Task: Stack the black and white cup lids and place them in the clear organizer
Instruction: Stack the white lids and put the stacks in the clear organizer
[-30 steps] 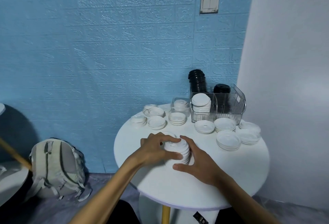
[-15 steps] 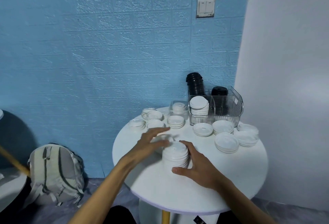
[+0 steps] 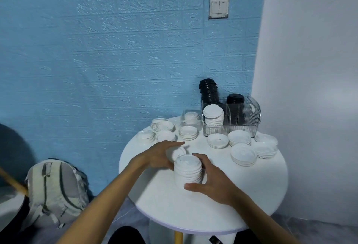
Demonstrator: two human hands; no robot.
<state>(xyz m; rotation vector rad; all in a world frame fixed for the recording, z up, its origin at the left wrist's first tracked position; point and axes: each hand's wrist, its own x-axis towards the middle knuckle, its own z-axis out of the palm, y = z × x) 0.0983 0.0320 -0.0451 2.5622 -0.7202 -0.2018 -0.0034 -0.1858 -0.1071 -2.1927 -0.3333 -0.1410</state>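
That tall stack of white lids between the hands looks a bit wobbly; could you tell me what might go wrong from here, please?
1. The tall stack of white lids is gripped only by the right hand, low down; its upper lids could slide off if lifted.
2. The left hand reaches for a loose lid right behind the stack and might knock it.
3. The clear organizer already holds white lids in its front-left compartment, so this stack may not fit there.

R hand (image 3: 212, 181) grips lid stack (image 3: 188, 172), L hand (image 3: 158, 155) beside

Two black lid stacks (image 3: 208, 92), one organizer (image 3: 249, 121)
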